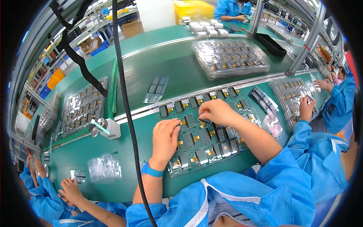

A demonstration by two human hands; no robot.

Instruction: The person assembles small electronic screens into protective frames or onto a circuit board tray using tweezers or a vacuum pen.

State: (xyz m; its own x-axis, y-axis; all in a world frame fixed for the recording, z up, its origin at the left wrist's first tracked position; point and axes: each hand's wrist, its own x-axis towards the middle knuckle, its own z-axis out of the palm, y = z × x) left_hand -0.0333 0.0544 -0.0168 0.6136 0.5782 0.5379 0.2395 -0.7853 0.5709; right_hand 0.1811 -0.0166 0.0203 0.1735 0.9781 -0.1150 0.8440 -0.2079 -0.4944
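Note:
A clear plastic tray (pixel 175 166) lies before me on the green bench, its pockets filled with small dark display modules (pixel 188 140) that have orange flex tails. My right hand (pixel 217 112) is over the tray's middle, thumb and fingers pinched on the edge of a display module (pixel 205 121) that looks tilted; its far part is hidden by the fingers. My left hand (pixel 165 139), with a blue wrist strap, hovers at the tray's left edge. Its fingers are loosely bent, thumb slightly apart, and nothing shows between them. Some modules near the tray's right front sit closer together.
A white pump bottle (pixel 110 128) and clear bags (pixel 105 168) are to the left. Stacked trays (pixel 230 58) stand beyond the metal rail; others (pixel 293 100) sit at right. A black cable (pixel 126 102) hangs in front. Co-workers' hands (pixel 72 191) work on both sides.

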